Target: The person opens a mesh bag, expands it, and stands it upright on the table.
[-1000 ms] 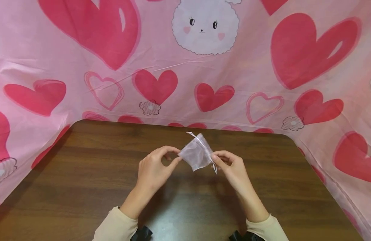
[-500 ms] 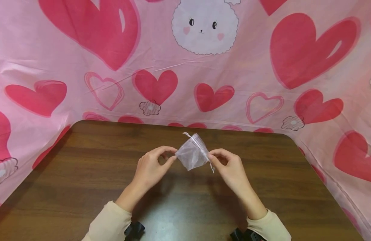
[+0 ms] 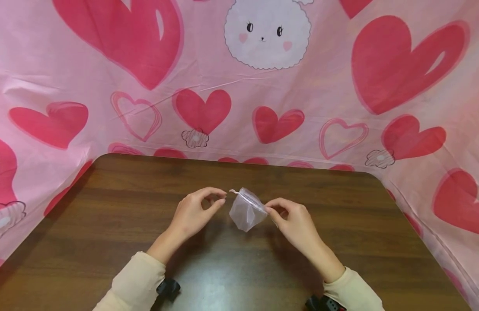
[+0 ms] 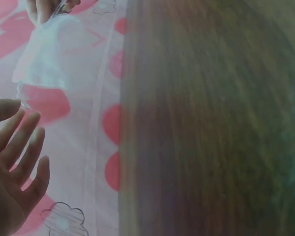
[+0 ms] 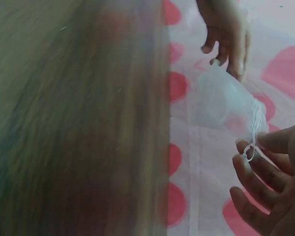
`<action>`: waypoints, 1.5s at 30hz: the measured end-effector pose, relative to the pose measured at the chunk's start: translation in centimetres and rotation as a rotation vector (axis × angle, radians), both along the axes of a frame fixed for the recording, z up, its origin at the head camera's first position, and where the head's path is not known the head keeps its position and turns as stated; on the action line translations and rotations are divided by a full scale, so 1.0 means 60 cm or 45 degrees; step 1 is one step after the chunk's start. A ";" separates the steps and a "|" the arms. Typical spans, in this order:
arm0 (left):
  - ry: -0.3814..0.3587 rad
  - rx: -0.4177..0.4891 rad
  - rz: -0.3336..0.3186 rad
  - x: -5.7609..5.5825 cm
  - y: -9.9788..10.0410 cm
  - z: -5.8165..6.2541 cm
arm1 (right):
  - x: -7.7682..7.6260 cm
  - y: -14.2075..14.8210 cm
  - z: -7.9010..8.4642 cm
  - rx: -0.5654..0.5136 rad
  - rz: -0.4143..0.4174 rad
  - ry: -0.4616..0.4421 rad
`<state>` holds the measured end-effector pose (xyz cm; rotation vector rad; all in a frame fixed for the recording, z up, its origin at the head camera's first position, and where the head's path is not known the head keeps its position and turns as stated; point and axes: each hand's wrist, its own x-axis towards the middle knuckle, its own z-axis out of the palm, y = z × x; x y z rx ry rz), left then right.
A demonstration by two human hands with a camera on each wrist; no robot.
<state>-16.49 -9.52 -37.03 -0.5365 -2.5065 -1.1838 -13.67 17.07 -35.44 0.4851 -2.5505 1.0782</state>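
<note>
A small sheer white organza drawstring bag [image 3: 246, 212] hangs above the table, its mouth edge up and its bottom corner down. My right hand [image 3: 295, 220] pinches the bag's right corner between thumb and forefinger, where the drawstring gathers. In the right wrist view a loop of white drawstring [image 5: 250, 151] dangles by those fingers. My left hand [image 3: 193, 211] is just left of the bag, thumb and forefinger apart, holding nothing. Its fingertips are close to the left drawstring end [image 3: 233, 191], with a small gap. The left wrist view shows the left fingers [image 4: 27, 142] loosely bent.
Below both hands spreads a dark brown wooden table [image 3: 126, 224]. A pink cloth [image 3: 208, 77] printed with red hearts hangs behind it and along its sides. Black wrist straps [image 3: 168, 288] sit at the cream sleeve cuffs.
My left hand has let go of the bag's left corner and moved slightly left. The bag has swung down and turned, still pinched by my right hand, which has dropped a little.
</note>
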 end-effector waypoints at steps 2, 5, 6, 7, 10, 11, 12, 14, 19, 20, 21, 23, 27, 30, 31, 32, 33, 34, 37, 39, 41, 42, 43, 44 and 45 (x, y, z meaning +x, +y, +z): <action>-0.024 0.000 0.000 -0.001 0.000 -0.001 | -0.002 0.002 -0.005 0.057 0.029 0.033; -0.053 -0.009 -0.032 -0.003 0.001 -0.004 | -0.005 0.005 -0.011 0.149 0.064 0.084; -0.058 -0.017 -0.049 -0.004 0.002 -0.005 | -0.006 0.007 -0.013 0.180 0.075 0.101; -0.062 -0.028 -0.067 -0.004 0.004 -0.005 | -0.007 0.008 -0.014 0.210 0.085 0.118; -0.049 -0.079 -0.117 -0.005 0.008 -0.008 | -0.009 0.010 -0.017 0.281 0.120 0.166; -0.046 -0.096 -0.128 -0.005 0.009 -0.009 | -0.010 0.010 -0.018 0.297 0.137 0.179; -0.047 -0.113 -0.135 -0.004 0.010 -0.009 | -0.011 0.010 -0.018 0.307 0.156 0.191; -0.044 -0.149 -0.154 -0.004 0.012 -0.011 | -0.013 0.010 -0.020 0.328 0.194 0.214; -0.053 -0.205 -0.202 -0.001 0.017 -0.011 | -0.016 0.012 -0.023 0.379 0.253 0.225; -0.050 -0.212 -0.207 -0.001 0.018 -0.012 | -0.017 0.013 -0.024 0.389 0.255 0.218; -0.047 -0.217 -0.210 -0.002 0.019 -0.012 | -0.017 0.014 -0.024 0.399 0.256 0.211; -0.036 -0.226 -0.214 -0.003 0.020 -0.013 | -0.018 0.017 -0.026 0.415 0.253 0.198; -0.023 -0.242 -0.218 -0.005 0.023 -0.013 | -0.018 0.020 -0.026 0.440 0.256 0.176; -0.018 -0.254 -0.221 -0.005 0.026 -0.013 | -0.018 0.022 -0.026 0.452 0.258 0.165; -0.019 -0.257 -0.220 -0.005 0.026 -0.013 | -0.018 0.022 -0.026 0.456 0.256 0.161; -0.020 -0.259 -0.220 -0.005 0.027 -0.013 | -0.018 0.022 -0.026 0.458 0.256 0.158; -0.020 -0.262 -0.219 -0.005 0.027 -0.013 | -0.018 0.022 -0.026 0.461 0.256 0.155; -0.019 -0.265 -0.219 -0.005 0.027 -0.012 | -0.018 0.023 -0.026 0.464 0.255 0.151; -0.020 -0.270 -0.217 -0.005 0.028 -0.012 | -0.019 0.024 -0.027 0.474 0.252 0.139; -0.023 -0.273 -0.216 -0.005 0.028 -0.011 | -0.019 0.024 -0.027 0.477 0.250 0.133; -0.028 -0.277 -0.213 -0.005 0.028 -0.011 | -0.020 0.025 -0.028 0.479 0.249 0.127; -0.033 -0.279 -0.211 -0.006 0.028 -0.011 | -0.020 0.026 -0.028 0.479 0.248 0.125; -0.036 -0.281 -0.210 -0.006 0.028 -0.011 | -0.020 0.026 -0.028 0.478 0.247 0.123; -0.039 -0.283 -0.207 -0.006 0.028 -0.011 | -0.020 0.026 -0.028 0.477 0.247 0.121; -0.041 -0.286 -0.206 -0.006 0.029 -0.011 | -0.020 0.026 -0.028 0.477 0.247 0.119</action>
